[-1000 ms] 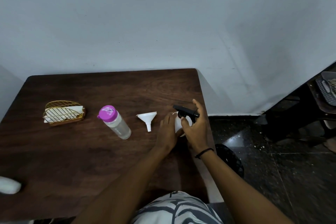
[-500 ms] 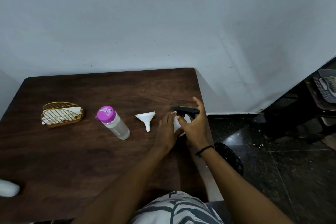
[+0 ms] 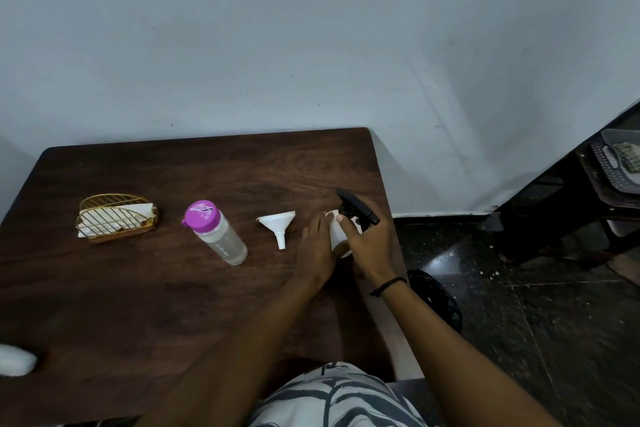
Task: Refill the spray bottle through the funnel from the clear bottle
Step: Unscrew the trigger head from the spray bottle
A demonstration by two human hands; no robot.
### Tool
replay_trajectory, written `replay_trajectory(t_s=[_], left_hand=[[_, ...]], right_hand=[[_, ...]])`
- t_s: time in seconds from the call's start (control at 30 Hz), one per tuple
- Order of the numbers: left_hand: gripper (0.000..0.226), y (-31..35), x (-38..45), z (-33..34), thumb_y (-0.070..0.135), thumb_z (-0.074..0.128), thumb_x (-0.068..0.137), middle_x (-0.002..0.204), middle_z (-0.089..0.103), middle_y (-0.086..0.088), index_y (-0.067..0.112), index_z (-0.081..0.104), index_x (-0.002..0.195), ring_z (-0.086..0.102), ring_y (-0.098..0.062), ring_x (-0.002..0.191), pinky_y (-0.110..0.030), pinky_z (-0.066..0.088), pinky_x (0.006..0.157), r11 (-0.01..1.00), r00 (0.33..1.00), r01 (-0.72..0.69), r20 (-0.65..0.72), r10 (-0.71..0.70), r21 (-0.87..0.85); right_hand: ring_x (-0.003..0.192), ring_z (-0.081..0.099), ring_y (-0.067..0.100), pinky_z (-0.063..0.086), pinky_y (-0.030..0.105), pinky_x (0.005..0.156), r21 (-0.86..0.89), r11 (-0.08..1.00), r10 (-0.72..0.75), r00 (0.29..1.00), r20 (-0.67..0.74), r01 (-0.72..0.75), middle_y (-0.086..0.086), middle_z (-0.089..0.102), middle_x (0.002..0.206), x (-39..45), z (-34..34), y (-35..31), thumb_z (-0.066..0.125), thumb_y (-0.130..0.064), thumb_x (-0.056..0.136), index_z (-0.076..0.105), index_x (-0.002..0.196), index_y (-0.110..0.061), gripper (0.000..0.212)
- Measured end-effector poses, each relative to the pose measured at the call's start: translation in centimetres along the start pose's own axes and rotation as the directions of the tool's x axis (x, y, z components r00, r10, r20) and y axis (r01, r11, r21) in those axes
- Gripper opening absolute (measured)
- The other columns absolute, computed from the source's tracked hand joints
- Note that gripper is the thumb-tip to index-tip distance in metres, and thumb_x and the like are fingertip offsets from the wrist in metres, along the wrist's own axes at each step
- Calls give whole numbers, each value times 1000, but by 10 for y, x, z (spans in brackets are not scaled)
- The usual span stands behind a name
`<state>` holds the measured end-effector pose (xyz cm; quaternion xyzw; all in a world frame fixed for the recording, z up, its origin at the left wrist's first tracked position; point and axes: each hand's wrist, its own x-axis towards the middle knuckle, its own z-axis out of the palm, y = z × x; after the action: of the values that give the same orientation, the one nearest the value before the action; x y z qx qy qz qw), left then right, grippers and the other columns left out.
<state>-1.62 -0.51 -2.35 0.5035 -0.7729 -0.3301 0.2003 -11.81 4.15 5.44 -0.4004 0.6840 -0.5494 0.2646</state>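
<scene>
A white spray bottle (image 3: 336, 231) stands near the table's right edge, mostly hidden by both hands. My left hand (image 3: 316, 251) wraps its body from the left. My right hand (image 3: 370, 246) grips its black trigger head (image 3: 355, 209), which points to the upper left. A white funnel (image 3: 278, 225) lies on its side just left of my left hand. Further left stands the clear bottle (image 3: 218, 232), its purple cap on and clear liquid inside.
A gold wire holder (image 3: 116, 222) with white napkins sits at the table's left. A white object (image 3: 15, 359) lies at the near left edge. The dark wooden table (image 3: 173, 288) ends just right of the spray bottle; dark floor and a black object (image 3: 438, 298) lie beyond.
The black trigger head has turned in my right hand, its nozzle swinging from pointing left toward the upper left. My left hand keeps hold of the bottle's body.
</scene>
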Motion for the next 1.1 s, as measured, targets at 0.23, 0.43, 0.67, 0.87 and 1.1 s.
replay_trajectory(t_s=[0.23, 0.43, 0.67, 0.87, 1.1], left_hand=[[82, 2, 0, 2, 57, 57, 83, 151, 40, -7, 13, 32, 148, 41, -23, 135, -39, 35, 112, 999, 999, 39, 10, -39, -6], [75, 1, 2, -1, 51, 61, 88, 153, 36, -5, 17, 31, 148, 38, -23, 134, -41, 35, 111, 1000, 999, 23, 22, -23, -13], [71, 1, 2, -3, 56, 61, 86, 144, 44, -4, 20, 37, 142, 45, -24, 125, -41, 42, 102, 1000, 999, 13, 31, -13, -5], [71, 3, 3, -8, 55, 62, 85, 140, 44, -5, 20, 38, 141, 46, -26, 120, -39, 43, 96, 999, 999, 19, 28, -20, 50], [66, 6, 0, -12, 54, 66, 80, 133, 48, -4, 21, 46, 133, 49, -26, 117, -38, 45, 92, 995, 999, 47, 22, -49, 92]], right_hand=[[102, 62, -5, 54, 29, 96, 16, 999, 28, 999, 18, -28, -20, 64, 107, 0, -10, -10, 77, -18, 86, 64, 121, -19, 38], [110, 66, 14, 55, 45, 96, 82, 995, -47, 996, -75, 53, -2, 70, 113, 5, -18, -27, 77, -22, 85, 65, 121, -16, 38], [100, 67, 16, 57, 37, 88, 64, 970, -218, 954, -203, 235, 6, 68, 105, 14, -28, -54, 79, -16, 84, 62, 113, -20, 34], [97, 67, 22, 55, 32, 86, 71, 958, -247, 923, -297, 279, 8, 68, 103, 25, -37, -68, 76, -20, 85, 65, 116, -8, 35], [86, 65, 9, 50, 17, 79, -17, 971, -231, 922, -311, 238, 0, 70, 93, 37, -53, -72, 74, -20, 88, 69, 112, -5, 29]])
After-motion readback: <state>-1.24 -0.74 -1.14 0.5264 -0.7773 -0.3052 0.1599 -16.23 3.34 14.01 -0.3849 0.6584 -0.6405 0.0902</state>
